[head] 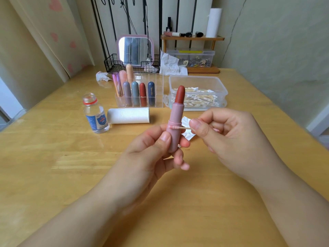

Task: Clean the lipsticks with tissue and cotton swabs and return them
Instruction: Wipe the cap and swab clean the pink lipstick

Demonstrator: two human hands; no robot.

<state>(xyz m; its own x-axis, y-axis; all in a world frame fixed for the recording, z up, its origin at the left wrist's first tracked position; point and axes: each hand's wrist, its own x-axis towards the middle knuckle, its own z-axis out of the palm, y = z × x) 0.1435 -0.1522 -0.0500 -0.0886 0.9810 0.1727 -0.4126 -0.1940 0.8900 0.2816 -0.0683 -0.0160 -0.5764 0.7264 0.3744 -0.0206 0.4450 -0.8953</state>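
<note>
Worktop: pale wooden worktop (53,166) set against a light wall, a curtain with pink hearts at the far left; a pink-framed mirror (134,49) stands in a black wire basket (114,64) at the back
Left hand: left hand (151,152) grips the lower barrel of the open lipstick (175,120), thumb in front, fingers curled behind; it holds the tube upright above the worktop
Lipstick: pink case, red bullet extended at the top; its cap is not identifiable
Right hand: right hand (226,138) pinches the wooden stick of a cotton swab (178,128) between thumb and fingers; the pink-stained tip lies across the seam of the lipstick case, touching it
Tissue: small white tissue piece (187,129) just behind the right hand's fingers; whether the hand holds it I cannot tell
Organiser: clear organiser (156,90) behind the hands holds several capped lipsticks upright
Swab box: clear tub of cotton swabs (197,93) just right of the organiser
Other items: tissue roll (128,115) lying on its side in front of the organiser; open bottle (96,114) with a blue label to its left; crumpled tissues near the basket
</note>
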